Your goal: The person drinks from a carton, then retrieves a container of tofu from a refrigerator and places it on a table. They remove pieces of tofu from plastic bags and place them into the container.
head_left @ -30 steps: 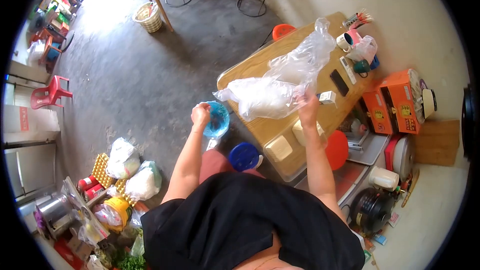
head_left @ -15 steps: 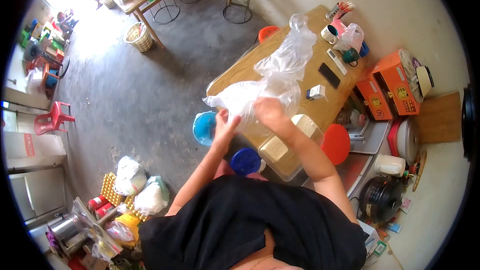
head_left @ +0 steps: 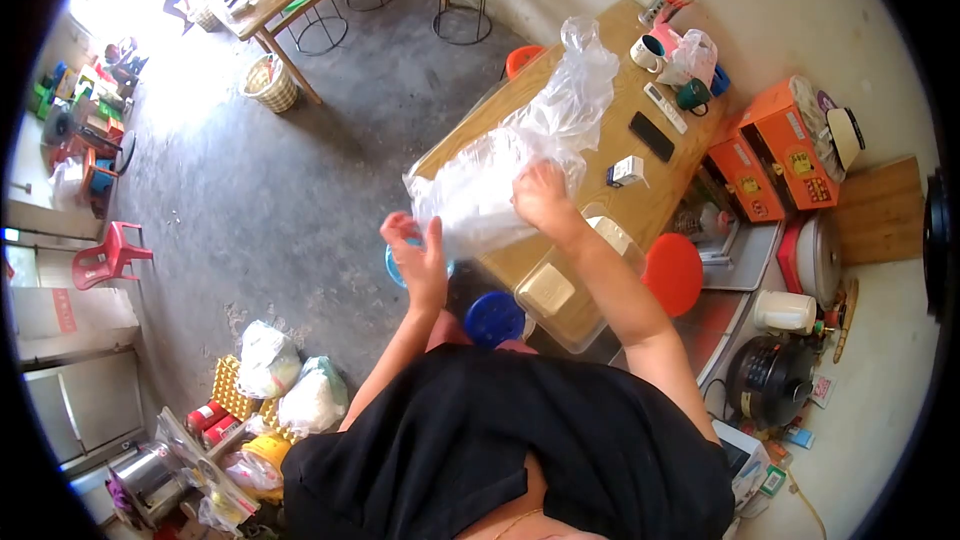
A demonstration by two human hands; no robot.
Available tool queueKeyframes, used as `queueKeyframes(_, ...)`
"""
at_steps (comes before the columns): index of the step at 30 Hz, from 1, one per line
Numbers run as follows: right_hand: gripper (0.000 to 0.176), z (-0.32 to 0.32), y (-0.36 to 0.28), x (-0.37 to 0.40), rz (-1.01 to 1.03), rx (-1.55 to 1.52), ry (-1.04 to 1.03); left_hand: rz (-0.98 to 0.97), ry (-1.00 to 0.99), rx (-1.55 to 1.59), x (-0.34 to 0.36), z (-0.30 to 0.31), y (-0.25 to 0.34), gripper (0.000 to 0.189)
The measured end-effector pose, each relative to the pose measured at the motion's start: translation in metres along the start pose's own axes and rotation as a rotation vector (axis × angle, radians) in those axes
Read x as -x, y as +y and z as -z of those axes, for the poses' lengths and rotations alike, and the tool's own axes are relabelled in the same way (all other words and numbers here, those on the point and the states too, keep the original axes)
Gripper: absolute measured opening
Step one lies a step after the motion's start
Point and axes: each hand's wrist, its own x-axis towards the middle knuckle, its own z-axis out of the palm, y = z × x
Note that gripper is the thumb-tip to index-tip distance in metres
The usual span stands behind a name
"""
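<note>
A long, crumpled clear plastic bag (head_left: 480, 180) stretches over the near left part of the wooden table (head_left: 455, 140). My right hand (head_left: 545, 198) is closed on its near side, fingers bunched in the film. Beside the bag's near left end is my left hand (head_left: 420, 265), its thumb and fingers apart; whether they touch the film is hard to see. A clear plastic box (head_left: 580, 325) with pale contents sits at the table's near edge, partly under my right forearm. Below my left hand, a light blue bucket (head_left: 393, 265) is mostly hidden.
On the table lie a small white carton (head_left: 626, 172), a black phone (head_left: 652, 137), a white remote (head_left: 666, 108) and mugs. A blue stool (head_left: 494, 321) and a red round stool top (head_left: 673, 275) are close by. Orange boxes (head_left: 790, 145) stand at the right.
My left hand has moved left and its fingers have spread from the bag's edge. My right hand has moved slightly up, and the bag's near end has shifted. The view has tilted a little.
</note>
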Motion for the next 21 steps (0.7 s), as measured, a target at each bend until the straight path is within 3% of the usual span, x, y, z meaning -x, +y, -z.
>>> queueKeyframes(2, 0.020, -0.014, -0.004, -0.002, -0.015, 0.004, 0.409, -0.534, 0.109, -0.231, -0.004, 0.001, 0.030, 0.043)
queueKeyframes(3, 0.018, -0.007, -0.007, 0.005, 0.121, -0.031, 0.468, -0.644, 0.039, -0.209, -0.005, 0.002, 0.042, 0.041)
queueKeyframes(4, 0.018, -0.013, -0.006, 0.001, 0.119, -0.030, 0.468, -0.717, -0.124, -0.143, -0.006, -0.002, 0.054, 0.030)
queueKeyframes(6, 0.018, -0.028, -0.004, -0.011, 0.489, -0.160, 0.258, -0.603, -0.639, -0.055, -0.019, -0.020, 0.058, 0.013)
queueKeyframes(7, 0.022, -0.039, 0.000, 0.007, 0.606, -0.691, 0.452, -0.514, -0.765, -0.235, -0.028, -0.030, 0.045, 0.009)
queueKeyframes(8, 0.022, -0.061, 0.003, 0.003, 0.606, -0.691, 0.453, -0.418, -0.886, -0.417, -0.036, -0.043, 0.022, 0.010)
queueKeyframes(10, 0.027, -0.121, 0.009, -0.021, 0.161, -0.318, 0.164, -0.469, -0.896, -0.714, -0.055, -0.050, -0.025, 0.021)
queueKeyframes(12, 0.027, -0.121, 0.019, -0.018, 0.174, -0.532, 0.188, -0.284, -1.049, -1.036, -0.076, -0.050, -0.044, 0.050)
queueKeyframes(14, 0.028, -0.117, 0.025, -0.016, 0.165, -0.696, 0.224, -0.876, -0.588, -0.881, -0.084, -0.043, -0.066, 0.071)
queueKeyframes(15, 0.028, -0.116, 0.026, -0.014, 0.145, -0.763, 0.233, -0.933, -0.537, -0.882, -0.084, -0.046, -0.065, 0.057)
queueKeyframes(16, 0.028, -0.115, 0.025, -0.014, 0.120, -0.824, 0.243, -0.930, -0.541, -0.882, -0.085, -0.051, -0.063, 0.057)
queueKeyframes(18, 0.028, -0.117, 0.022, -0.015, 0.072, -0.920, 0.263, -0.572, -1.071, -1.179, -0.087, -0.059, -0.047, 0.044)
queueKeyframes(20, 0.029, -0.122, 0.016, -0.021, 0.036, -1.002, 0.281, -0.621, -1.089, -1.175, -0.082, -0.061, -0.049, 0.040)
queueKeyframes(21, 0.029, -0.127, 0.013, -0.026, 0.027, -1.032, 0.285, -0.654, -1.210, -1.146, -0.079, -0.061, -0.050, 0.047)
